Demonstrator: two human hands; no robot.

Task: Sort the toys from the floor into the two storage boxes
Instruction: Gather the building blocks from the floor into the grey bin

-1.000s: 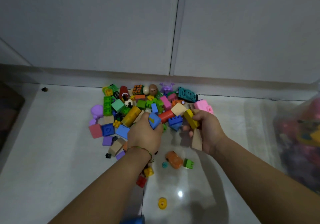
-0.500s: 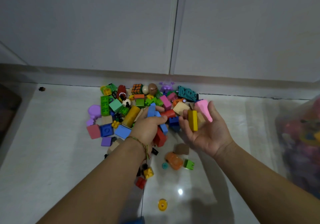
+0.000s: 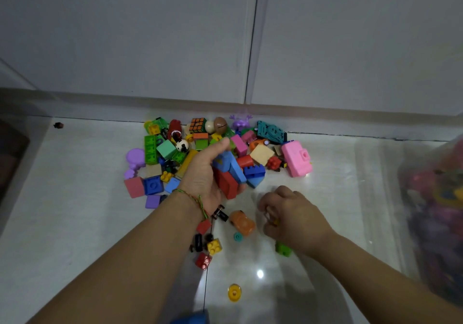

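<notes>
A heap of coloured toys lies on the white floor against the wall. My left hand sits at the heap's near edge and grips a bundle of blocks, a red block below a blue block. Nearer to me, my right hand is blurred, knuckles up, fingers curled round something small with a yellow speck showing. An orange toy car lies just left of it and a green brick under its wrist. A clear storage box with toys inside stands at the right edge.
Loose pieces lie near me: a yellow brick, a red brick, a teal disc, a yellow ring. A pink camera toy marks the heap's right end. A dark object sits at the left edge. Something blue shows at the bottom.
My right hand has turned palm down and dropped from the heap toward me; the yellow block and pink piece it showed are out of sight. My left hand still holds the blocks.
</notes>
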